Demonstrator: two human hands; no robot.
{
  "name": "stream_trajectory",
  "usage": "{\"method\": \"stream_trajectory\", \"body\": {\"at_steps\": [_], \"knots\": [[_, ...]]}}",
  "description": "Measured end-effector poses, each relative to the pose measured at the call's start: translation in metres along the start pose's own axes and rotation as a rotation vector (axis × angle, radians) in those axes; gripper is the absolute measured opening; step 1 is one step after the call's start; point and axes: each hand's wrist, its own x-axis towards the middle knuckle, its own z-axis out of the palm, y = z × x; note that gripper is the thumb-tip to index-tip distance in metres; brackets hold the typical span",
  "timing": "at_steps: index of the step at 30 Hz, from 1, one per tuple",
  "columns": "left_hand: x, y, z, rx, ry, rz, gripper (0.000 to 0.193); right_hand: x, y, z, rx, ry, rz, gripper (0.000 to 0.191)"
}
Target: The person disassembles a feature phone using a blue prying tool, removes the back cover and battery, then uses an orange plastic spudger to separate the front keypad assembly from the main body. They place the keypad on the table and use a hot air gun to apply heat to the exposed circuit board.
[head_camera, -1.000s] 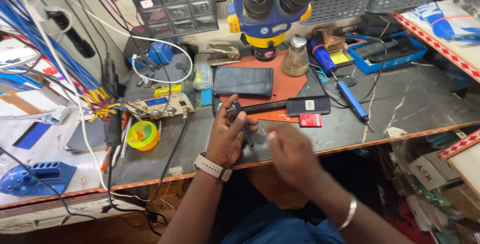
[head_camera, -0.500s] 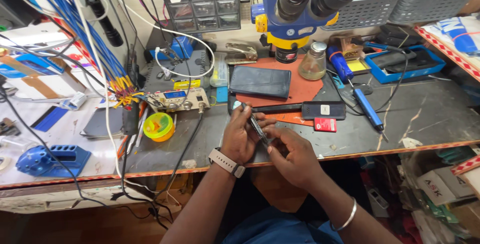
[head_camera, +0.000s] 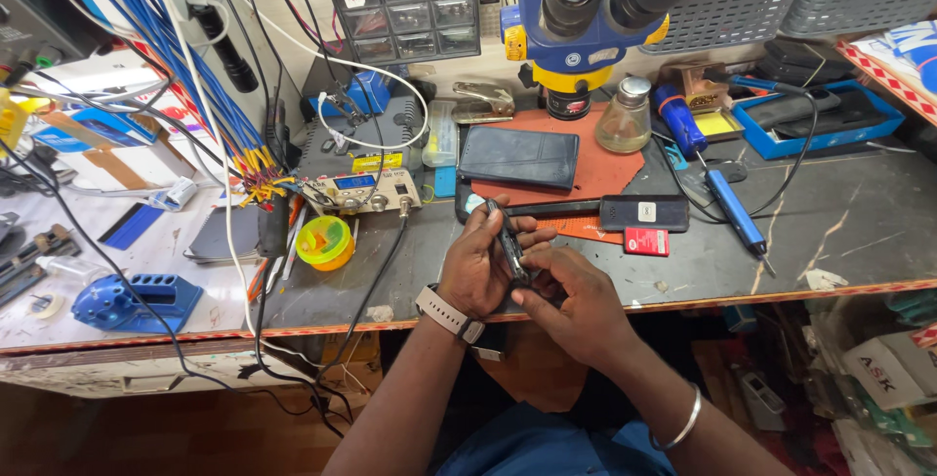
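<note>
Both hands have drawn in close over the workbench (head_camera: 839,232) edge, just in front of the orange mat (head_camera: 605,168). The left hand (head_camera: 473,266) now wraps the small dark phone (head_camera: 509,247), tipped up on edge since a second ago. The right hand (head_camera: 566,295) pinches its near end. Its long axis runs away from the person, far end towards the mat, so the edge looks to be under work.

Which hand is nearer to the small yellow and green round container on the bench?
Left. The left hand is just to the right of the yellow and green container, not touching it. The right hand is farther right, beyond the left hand.
</note>
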Motion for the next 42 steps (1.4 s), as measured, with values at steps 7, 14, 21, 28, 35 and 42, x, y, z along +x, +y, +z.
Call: {"method": "stream_trajectory", "body": {"at_steps": [7,14,21,28,35,42], "knots": [[0.002,0.007,0.019,0.08,-0.008,0.045,0.036,0.006,-0.008,-0.014,0.003,0.019,-0.101,0.034],[0.004,0.009,0.025,0.141,-0.013,0.066,0.034,0.011,-0.012,-0.019,-0.017,0.007,-0.149,0.036],[0.004,0.007,0.037,0.251,0.128,0.123,0.05,0.019,0.002,-0.027,0.216,-0.131,0.182,0.036],[0.001,0.009,0.04,0.391,0.223,0.21,0.066,0.018,0.006,-0.018,0.182,-0.042,0.213,0.029],[0.0,0.011,0.037,0.372,0.219,0.251,0.062,0.017,-0.012,-0.012,0.128,0.015,0.186,0.028],[-0.002,0.01,0.031,0.39,0.212,0.298,0.06,0.018,-0.015,-0.008,0.096,0.015,0.213,0.029]]}}
